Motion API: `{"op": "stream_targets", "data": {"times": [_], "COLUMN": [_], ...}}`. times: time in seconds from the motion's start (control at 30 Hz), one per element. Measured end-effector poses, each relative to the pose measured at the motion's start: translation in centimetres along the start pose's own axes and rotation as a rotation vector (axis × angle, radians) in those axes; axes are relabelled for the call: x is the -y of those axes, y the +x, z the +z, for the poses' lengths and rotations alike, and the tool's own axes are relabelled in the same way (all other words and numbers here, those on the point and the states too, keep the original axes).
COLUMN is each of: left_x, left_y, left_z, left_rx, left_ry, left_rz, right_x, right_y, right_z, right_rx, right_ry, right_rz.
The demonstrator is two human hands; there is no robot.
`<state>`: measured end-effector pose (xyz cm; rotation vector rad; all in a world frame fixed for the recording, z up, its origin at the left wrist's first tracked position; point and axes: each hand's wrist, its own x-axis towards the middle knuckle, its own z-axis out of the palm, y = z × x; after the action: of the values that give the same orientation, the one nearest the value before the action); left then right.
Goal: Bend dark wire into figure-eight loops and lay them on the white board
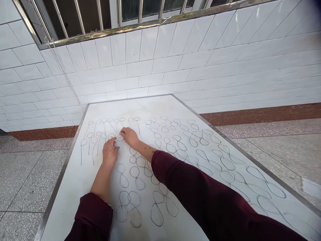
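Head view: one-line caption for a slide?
Left hand and right hand touch a wire loop among wire figure-eights on a white table.

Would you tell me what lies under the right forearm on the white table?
Wire loops run beneath the right forearm on the table; the sleeve hides the rest.

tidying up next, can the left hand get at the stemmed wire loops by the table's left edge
Probably yes: the left hand lies just right of those wire loops, nothing standing between.

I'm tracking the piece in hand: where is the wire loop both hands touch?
Head view, left of centre on the white table: the wire loop lies between the left hand and right hand, beside the stemmed loops.
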<state>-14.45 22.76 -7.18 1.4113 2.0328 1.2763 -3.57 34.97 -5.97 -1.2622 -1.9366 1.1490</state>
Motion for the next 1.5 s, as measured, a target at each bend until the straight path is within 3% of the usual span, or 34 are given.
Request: {"op": "stream_targets", "data": {"times": [0.3, 0.43, 0.57, 0.7, 0.83, 0.97, 1.1, 1.2, 1.5], "left_x": [0.0, -0.4, -1.3, -2.8, -3.7, -2.7, -0.8, -0.1, -1.8], "left_y": [-0.2, -0.3, -0.3, -1.1, -4.5, -10.6, -16.1, -18.5, -19.9], "left_z": [0.1, -0.3, -1.5, -3.6, -6.2, -7.6, -7.3, -6.7, -5.6], "left_rx": [-0.030, -0.120, -0.248, -0.325, -0.290, -0.165, -0.180, -0.158, -0.090], "left_ry": [0.083, 0.108, 0.078, 0.000, -0.047, -0.079, -0.097, -0.064, 0.163], "left_rz": [0.094, 0.141, 0.173, 0.201, 0.185, 0.005, -0.081, -0.094, -0.080], "right_x": [0.3, 1.6, 3.6, 4.8, 2.6, -0.9, -1.9, -1.7, -2.7], "right_y": [-1.6, -4.2, -10.7, -20.6, -30.1, -35.6, -37.3, -37.7, -39.3], "right_z": [-0.4, -2.4, -6.3, -8.3, -6.5, -4.0, -3.6, -3.9, -4.9], "right_rx": [0.005, 0.032, 0.106, 0.297, 0.442, 0.552, 0.612, 0.597, 0.581], "right_ry": [0.119, 0.155, 0.126, 0.106, 0.287, 0.393, 0.267, 0.247, 0.188], "right_rz": [0.024, 0.073, 0.104, 0.085, 0.150, 0.273, 0.068, 0.028, -0.041]}}
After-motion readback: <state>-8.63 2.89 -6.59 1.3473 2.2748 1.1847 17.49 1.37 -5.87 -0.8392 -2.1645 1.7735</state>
